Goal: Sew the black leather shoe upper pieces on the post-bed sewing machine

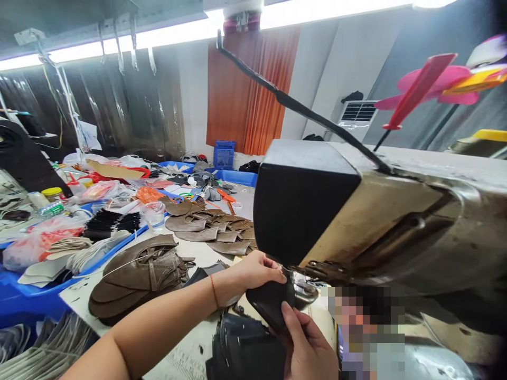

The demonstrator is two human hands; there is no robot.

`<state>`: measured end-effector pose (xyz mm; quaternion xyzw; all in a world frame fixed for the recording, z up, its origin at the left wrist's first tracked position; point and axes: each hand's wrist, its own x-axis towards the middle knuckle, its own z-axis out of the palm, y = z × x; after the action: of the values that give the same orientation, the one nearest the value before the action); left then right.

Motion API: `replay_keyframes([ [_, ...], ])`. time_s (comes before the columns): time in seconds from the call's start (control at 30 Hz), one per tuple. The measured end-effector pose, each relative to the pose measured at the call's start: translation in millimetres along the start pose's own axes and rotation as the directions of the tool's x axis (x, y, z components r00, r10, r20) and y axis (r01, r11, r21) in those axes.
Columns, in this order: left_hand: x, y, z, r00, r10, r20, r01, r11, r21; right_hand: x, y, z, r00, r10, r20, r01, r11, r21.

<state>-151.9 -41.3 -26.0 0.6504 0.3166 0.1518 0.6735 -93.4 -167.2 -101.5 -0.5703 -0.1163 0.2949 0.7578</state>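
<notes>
The black piece (270, 305) sits low in the centre of the frame, held just under the dark head of the sewing machine (356, 211) and touching the shiny metal part below it. It is a small cut of matte black material, probably leather or a leather-like sheet, with a curved outline and a fold or bend across it.

Judging by how it bends, it is light, thin and limp rather than stiff. It is not fragile, and its dull surface should not be slippery. It is best held by its free edges, pinched flat between thumb and fingers, so that it keeps its shape near the metal part.

The left hand (257, 270) reaches in from the lower left, with a red string on the wrist. Its grip is closed over the upper edge of the black piece. The right hand (307, 345) comes up from the bottom edge. Its thumb presses on the near side of the piece, and the fingers behind it are hidden.

A stack of black cuts (243, 351) lies on the counter (190, 253) just below the hands. Brown cuts (138, 274) lie in heaps to the left and further back. A blue tray (35, 301) of pale pieces is at far left.
</notes>
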Motion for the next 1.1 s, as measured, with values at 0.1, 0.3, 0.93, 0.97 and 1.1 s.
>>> replay_keyframes([
  [0.1,3,-2,-1,1.000,0.012,-0.008,-0.012,0.999,-0.048,4,2,-1,1.000,-0.011,0.007,0.011,1.000,-0.005],
  [0.3,-4,10,-1,0.997,-0.069,-0.020,0.069,0.997,-0.035,3,-2,5,1.000,-0.010,-0.006,0.010,1.000,0.002],
  [0.93,-2,19,-22,0.976,0.134,0.171,-0.196,0.886,0.420,-6,5,11,0.986,-0.131,-0.100,0.122,0.988,-0.095],
  [0.97,-1,20,-25,0.969,0.124,0.216,-0.212,0.863,0.458,-7,5,11,0.987,-0.129,-0.100,0.121,0.989,-0.084],
  [1.1,2,17,-28,0.973,0.066,0.221,-0.166,0.866,0.472,-19,6,12,0.999,0.014,0.053,-0.014,1.000,-0.006],
])
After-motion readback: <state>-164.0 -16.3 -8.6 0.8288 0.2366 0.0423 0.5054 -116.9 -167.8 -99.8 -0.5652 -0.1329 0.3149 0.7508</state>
